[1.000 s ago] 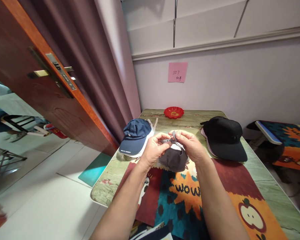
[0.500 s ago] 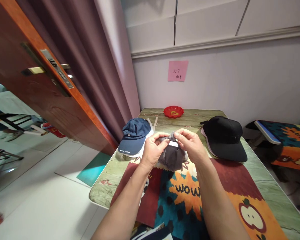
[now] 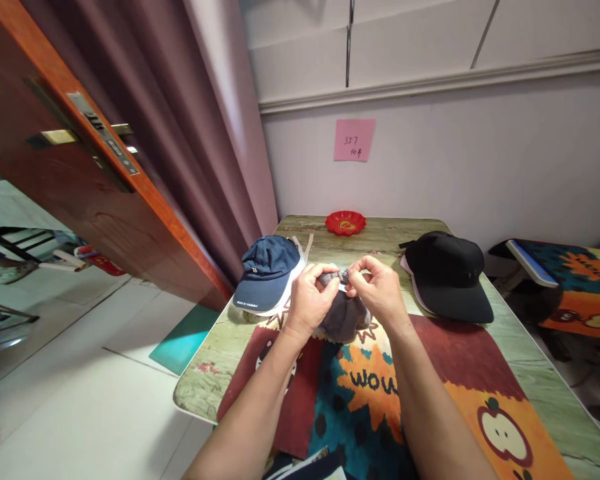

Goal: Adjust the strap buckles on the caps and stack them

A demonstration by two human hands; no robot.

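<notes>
A dark grey cap (image 3: 341,319) rests on the patterned mat, its back strap raised toward me. My left hand (image 3: 312,299) pinches the strap (image 3: 330,279) by its left part, near a small buckle. From the other side, my right hand (image 3: 376,285) grips the strap's right part between thumb and fingers. The fingertips of both hands nearly meet at the buckle, which they partly cover. To the left sits a navy cap (image 3: 270,265) with a white edge; to the right, a black cap (image 3: 445,273).
A red scalloped dish (image 3: 345,223) stands at the back of the green table (image 3: 200,383). The colourful mat (image 3: 460,343) covers its front. On the wall is a pink note (image 3: 355,140). A wooden door (image 3: 145,220) and a curtain (image 3: 220,133) border the left side.
My right fingertips have moved slightly lower and closer to the buckle, still pinching the strap. The view has shifted a little; the other caps stay in place.
</notes>
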